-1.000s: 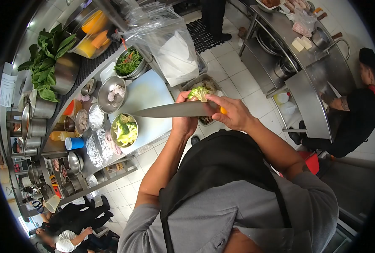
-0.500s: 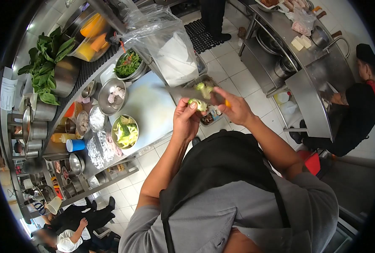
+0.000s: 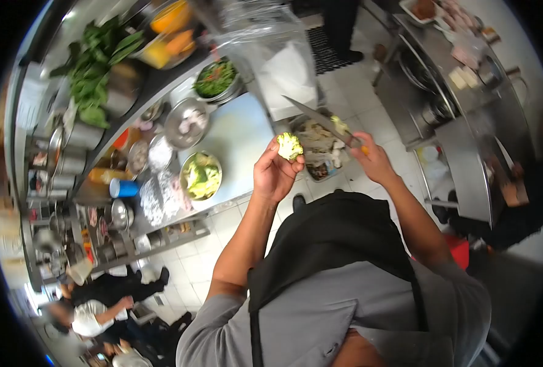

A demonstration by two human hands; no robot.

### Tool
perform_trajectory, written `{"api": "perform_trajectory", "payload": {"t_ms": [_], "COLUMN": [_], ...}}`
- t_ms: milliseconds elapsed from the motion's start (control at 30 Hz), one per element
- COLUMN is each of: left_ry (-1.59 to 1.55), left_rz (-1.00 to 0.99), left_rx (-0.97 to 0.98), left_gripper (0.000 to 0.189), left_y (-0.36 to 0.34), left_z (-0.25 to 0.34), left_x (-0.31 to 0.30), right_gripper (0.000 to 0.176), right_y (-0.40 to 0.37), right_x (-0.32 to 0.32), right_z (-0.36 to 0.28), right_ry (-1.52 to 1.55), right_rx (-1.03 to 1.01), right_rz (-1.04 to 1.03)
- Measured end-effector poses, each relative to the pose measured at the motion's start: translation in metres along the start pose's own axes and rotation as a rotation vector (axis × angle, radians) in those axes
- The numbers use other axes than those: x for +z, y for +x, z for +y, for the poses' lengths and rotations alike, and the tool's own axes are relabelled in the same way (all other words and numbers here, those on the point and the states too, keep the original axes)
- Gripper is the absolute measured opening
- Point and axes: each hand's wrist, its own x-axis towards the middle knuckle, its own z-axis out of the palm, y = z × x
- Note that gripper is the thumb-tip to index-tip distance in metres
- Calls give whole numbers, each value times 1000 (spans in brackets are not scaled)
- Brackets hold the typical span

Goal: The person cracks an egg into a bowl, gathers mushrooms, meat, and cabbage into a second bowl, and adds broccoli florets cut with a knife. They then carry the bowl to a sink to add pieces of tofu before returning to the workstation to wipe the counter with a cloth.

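Observation:
My left hand (image 3: 275, 173) pinches a broccoli floret (image 3: 289, 147) by its edge, its bumpy green head facing up. In my right hand (image 3: 374, 160) is a kitchen knife (image 3: 320, 117) with a yellow-orange handle, its blade slanting up and left past the floret, apart from it. A pale green trimming (image 3: 340, 124) shows right at the blade. Below both hands, a bin (image 3: 318, 177) holds pale scraps. To the left, a metal bowl (image 3: 219, 173) of cut broccoli pieces stands beside the pale blue cutting board (image 3: 247, 131).
More metal bowls stand on the counter, one with pinkish-white pieces (image 3: 191, 122), one with chopped greens (image 3: 216, 78). A clear plastic bag (image 3: 293, 76) hangs beyond the board. A steel table (image 3: 461, 140) stands at right, with a person beside it. Other people (image 3: 94, 318) are at lower left.
The knife has swung away from the floret to the right, with my right hand. My left hand has turned the floret head-up. The whole view has shifted right and blurred.

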Motion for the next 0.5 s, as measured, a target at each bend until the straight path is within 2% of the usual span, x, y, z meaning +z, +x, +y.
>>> {"api": "perform_trajectory", "payload": {"t_ms": [33, 100, 200, 267, 367, 500], "left_ry": [85, 478, 882, 964, 1181, 1847], "left_rz": [39, 339, 787, 996, 1124, 1162], "left_rx": [56, 221, 471, 506, 608, 439], "left_gripper": [33, 30, 26, 24, 26, 28], "left_y": [-8, -30, -70, -96, -114, -110], "left_z": [16, 53, 112, 143, 167, 179], "left_x": [-5, -23, -79, -120, -186, -233], "right_gripper": [39, 35, 33, 33, 33, 33], "right_y": [-1, -5, -13, -17, -16, -9], "right_x": [1, 1, 2, 6, 16, 11], "right_z": [5, 18, 31, 40, 47, 33], "right_ry": [-14, -12, -25, -92, -123, -226], "right_rx": [-3, 42, 121, 152, 182, 182], "right_rz": [2, -42, -112, -136, -167, -234]}}
